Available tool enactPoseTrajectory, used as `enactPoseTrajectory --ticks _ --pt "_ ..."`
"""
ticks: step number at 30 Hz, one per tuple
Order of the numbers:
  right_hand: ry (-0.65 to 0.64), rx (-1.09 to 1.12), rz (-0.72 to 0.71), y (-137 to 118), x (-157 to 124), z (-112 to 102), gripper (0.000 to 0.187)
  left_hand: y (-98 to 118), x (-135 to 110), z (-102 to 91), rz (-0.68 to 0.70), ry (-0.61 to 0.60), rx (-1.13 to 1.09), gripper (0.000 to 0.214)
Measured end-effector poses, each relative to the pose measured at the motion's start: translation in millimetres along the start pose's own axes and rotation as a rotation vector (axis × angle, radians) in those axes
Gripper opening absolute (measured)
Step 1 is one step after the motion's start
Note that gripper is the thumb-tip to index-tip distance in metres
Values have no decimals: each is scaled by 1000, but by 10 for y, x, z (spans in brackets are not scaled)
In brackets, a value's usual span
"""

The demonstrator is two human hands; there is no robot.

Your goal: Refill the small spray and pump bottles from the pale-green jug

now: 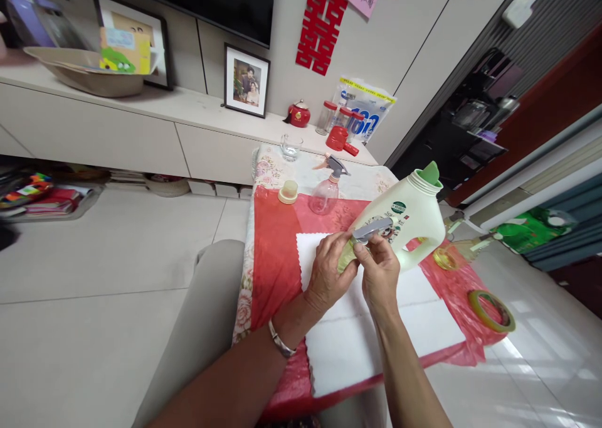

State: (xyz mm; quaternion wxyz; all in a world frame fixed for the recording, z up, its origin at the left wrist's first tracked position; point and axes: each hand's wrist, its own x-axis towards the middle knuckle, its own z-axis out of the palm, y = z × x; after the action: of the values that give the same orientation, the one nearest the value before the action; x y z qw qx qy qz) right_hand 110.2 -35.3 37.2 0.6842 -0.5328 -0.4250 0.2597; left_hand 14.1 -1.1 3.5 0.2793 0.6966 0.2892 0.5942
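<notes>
Over the white cloth [348,340], my left hand [332,271] is closed around a small spray bottle [347,256] with a pale yellow-green body. My right hand [380,271] pinches its grey spray head [372,228] at the collar. Whether the head is fully seated is hidden by my fingers. Just behind them stands a large pale green detergent jug [399,208], its mouth uncapped and a green spout showing. Beyond my hands is a pink clear spray bottle [324,197] with a grey head. A pale translucent cap [288,192] sits to its left.
Red plastic sheeting [275,258] covers much of the small table. A glass mug [291,147] stands at its far edge. To the right are a tape roll [491,311] and a yellow clear bottle [446,257]. Behind, a low cabinet [216,145] carries a framed photo [247,81] and jars.
</notes>
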Motion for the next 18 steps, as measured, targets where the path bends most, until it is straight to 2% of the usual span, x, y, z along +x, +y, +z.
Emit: enactPoseTrajectory --ticks 5,13,18 --pt "-43 78 72 32 -30 2 38 -3 6 1 10 1 -6 49" --pt "88 179 104 65 -47 119 41 -10 2 -2 -5 -4 -12 46" --pt "52 248 170 48 -56 134 43 -3 10 2 -22 5 -25 44"
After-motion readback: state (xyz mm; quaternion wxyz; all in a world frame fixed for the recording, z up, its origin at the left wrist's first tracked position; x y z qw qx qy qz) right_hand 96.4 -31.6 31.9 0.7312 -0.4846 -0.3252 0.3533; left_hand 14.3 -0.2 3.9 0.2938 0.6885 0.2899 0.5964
